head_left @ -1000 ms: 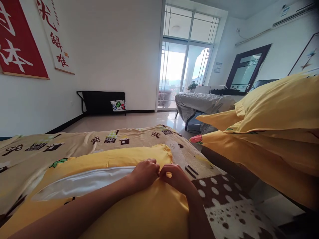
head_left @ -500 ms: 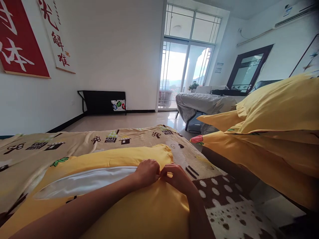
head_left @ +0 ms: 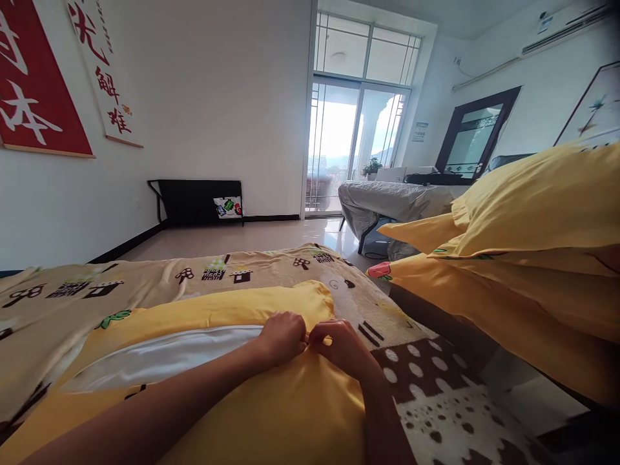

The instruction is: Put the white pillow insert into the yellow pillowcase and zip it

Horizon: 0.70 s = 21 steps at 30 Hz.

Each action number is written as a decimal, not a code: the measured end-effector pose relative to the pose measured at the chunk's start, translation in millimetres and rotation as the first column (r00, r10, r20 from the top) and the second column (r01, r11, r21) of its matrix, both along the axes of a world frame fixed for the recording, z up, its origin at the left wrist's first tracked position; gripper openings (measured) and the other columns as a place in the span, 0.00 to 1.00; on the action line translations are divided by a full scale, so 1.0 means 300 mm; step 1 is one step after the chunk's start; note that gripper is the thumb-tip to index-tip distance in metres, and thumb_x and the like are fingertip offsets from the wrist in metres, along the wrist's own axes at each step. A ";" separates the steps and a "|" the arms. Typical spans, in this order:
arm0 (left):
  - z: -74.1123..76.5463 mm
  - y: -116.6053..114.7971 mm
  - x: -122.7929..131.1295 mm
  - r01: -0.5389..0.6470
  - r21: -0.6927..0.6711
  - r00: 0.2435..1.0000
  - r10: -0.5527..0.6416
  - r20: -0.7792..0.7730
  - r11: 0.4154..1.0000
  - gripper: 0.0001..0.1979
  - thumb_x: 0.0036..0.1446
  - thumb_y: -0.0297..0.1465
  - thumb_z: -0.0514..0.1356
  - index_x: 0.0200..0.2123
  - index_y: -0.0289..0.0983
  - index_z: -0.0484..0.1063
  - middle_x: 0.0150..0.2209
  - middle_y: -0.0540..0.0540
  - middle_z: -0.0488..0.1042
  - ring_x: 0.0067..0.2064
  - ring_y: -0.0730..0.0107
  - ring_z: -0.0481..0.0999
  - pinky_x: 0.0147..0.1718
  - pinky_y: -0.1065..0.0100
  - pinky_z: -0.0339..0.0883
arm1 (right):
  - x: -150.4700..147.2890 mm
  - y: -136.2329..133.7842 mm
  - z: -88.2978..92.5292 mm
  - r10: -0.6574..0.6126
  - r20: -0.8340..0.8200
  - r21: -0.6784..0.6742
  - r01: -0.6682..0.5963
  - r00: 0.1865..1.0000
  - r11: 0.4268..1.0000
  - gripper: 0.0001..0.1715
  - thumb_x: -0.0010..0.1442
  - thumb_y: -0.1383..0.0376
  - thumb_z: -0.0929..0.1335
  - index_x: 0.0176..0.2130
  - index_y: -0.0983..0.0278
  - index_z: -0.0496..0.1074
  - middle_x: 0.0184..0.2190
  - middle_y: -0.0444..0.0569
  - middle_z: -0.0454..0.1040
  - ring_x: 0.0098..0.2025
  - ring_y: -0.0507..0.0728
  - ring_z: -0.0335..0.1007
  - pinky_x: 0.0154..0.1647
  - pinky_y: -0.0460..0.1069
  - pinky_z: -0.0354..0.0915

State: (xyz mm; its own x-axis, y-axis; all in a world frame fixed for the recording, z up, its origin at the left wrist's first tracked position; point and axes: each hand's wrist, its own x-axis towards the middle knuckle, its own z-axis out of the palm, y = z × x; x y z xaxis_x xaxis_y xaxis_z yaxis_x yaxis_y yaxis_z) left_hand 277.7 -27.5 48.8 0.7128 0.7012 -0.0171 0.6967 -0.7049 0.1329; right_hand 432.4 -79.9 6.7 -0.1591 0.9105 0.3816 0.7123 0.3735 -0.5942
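Note:
A yellow pillowcase lies in front of me, and a white pillow shows through its long, gaping slit. My left hand is closed on the edge of the pillowcase at the right end of the slit. Close against it, my right hand pinches the fabric there, thumb and forefinger together. The fingertips of both hands meet, so any zipper pull or small part between them is hidden. Taut creases run through the cloth below the fingers.
Under the pillowcase spreads a patterned beige blanket. Yellow pillows and bedding are piled at the right. Beyond stand a plastic-covered table, a black folded frame by the wall, and a glass sliding door.
The view has shifted slightly. Both hands keep their grip at the same spot on the pillowcase, with hardly any movement.

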 end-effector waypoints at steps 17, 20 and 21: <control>0.052 -0.039 -0.005 -0.060 0.030 0.998 0.060 -0.028 0.998 0.13 0.56 0.29 0.51 0.36 0.34 0.75 0.39 0.37 0.77 0.44 0.53 0.76 0.40 0.60 0.69 | -0.045 -0.007 0.010 -0.161 -0.229 -0.386 0.062 0.960 0.920 0.27 0.59 0.52 0.60 0.16 0.63 0.62 0.13 0.47 0.69 0.16 0.52 0.66 0.19 0.44 0.58; 0.064 -0.048 -0.003 -0.081 0.027 0.996 0.082 -0.047 0.996 0.12 0.56 0.28 0.52 0.38 0.35 0.75 0.40 0.37 0.77 0.45 0.54 0.76 0.41 0.61 0.69 | -0.048 -0.002 0.000 -0.156 -0.266 -0.428 0.029 0.951 0.903 0.27 0.59 0.50 0.60 0.17 0.63 0.63 0.13 0.46 0.69 0.16 0.52 0.66 0.18 0.44 0.58; 0.069 -0.053 -0.002 -0.085 0.027 0.995 0.086 -0.053 0.996 0.12 0.56 0.28 0.52 0.38 0.34 0.75 0.40 0.36 0.77 0.46 0.54 0.76 0.41 0.60 0.69 | -0.049 0.000 -0.002 -0.154 -0.279 -0.441 0.016 0.948 0.898 0.26 0.59 0.50 0.60 0.18 0.63 0.63 0.13 0.46 0.69 0.16 0.52 0.65 0.17 0.44 0.58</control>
